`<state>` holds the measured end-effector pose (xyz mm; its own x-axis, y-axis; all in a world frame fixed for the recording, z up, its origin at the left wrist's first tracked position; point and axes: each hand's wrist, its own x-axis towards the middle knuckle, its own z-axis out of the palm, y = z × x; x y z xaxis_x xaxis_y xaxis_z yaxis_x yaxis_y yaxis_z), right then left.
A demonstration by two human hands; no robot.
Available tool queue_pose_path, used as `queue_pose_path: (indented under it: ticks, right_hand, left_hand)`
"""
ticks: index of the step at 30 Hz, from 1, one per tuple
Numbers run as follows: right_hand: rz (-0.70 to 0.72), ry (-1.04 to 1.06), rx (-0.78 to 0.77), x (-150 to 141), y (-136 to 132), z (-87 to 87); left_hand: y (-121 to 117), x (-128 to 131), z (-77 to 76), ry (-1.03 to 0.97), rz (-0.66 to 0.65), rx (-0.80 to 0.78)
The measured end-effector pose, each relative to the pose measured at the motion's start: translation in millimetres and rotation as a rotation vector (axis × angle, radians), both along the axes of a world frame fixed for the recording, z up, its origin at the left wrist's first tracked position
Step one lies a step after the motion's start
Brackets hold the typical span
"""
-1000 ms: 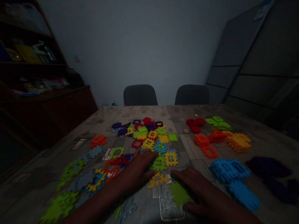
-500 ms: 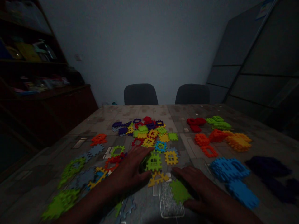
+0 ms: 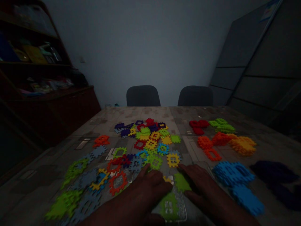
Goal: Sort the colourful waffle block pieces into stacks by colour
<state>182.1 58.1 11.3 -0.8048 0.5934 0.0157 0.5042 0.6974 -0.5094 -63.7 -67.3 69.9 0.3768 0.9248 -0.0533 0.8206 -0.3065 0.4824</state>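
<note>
patterned tabletop (image 3: 145, 111) under you: with fingers spread, your left hand (image 3: 148, 188) and right hand (image 3: 202, 188) could scatter loose plastic waffle tiles (image 3: 181, 182) if dragged.

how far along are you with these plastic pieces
Partly done. Already grouped on the right: a red stack, lime stack, orange stack, yellow stack, blue stack and dark purple stack. In hand: the left hand at a yellow piece, the right hand beside a lime green piece. Still left: the mixed heap mid-table and loose pieces spread left of it.
</note>
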Motion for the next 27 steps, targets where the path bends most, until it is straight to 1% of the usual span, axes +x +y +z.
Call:
queue_pose_path:
  ticks: [3,5,6,8,10,13,15,17,20,23,27]
  right_hand:
    - [-0.023,-0.029,0.006,0,1,-1.7]
    - [-0.031,-0.041,-0.003,0,2,-2.8]
    - [-0.032,-0.041,-0.004,0,2,-3.2]
    - [-0.032,-0.048,0.000,0,1,-3.6]
    - [-0.032,-0.061,0.007,-1,1,-3.4]
    - [-0.028,-0.058,0.009,-2,1,-3.2]
    - [-0.019,-0.033,0.010,-1,1,-4.4]
    - [-0.004,-0.019,0.022,0,2,-6.8]
    - [0.003,-0.008,0.071,1,2,-10.2]
    - [0.002,-0.006,0.094,1,1,-9.0]
    - [0.010,-0.031,0.065,0,0,-1.3]
  left_hand:
    - [10,-24,-1.6,0.017,0.091,0.095]
    - [16,-43,-8.7,0.046,0.162,0.139]
    - [19,-50,-13.4,0.066,0.196,0.135]
    - [22,-60,-22.6,0.106,0.255,0.122]
    - [23,-61,-27.8,0.148,0.286,0.125]
    - [24,-56,-27.6,0.190,0.276,0.128]
    - [25,-55,-26.8,0.180,0.250,0.152]
    - [28,-58,-28.6,0.126,0.210,0.215]
    - [34,-65,-35.3,0.036,0.147,0.290]
    - [38,-70,-39.9,-0.020,0.116,0.307]
    - [36,-76,-35.5,-0.104,0.074,0.293]
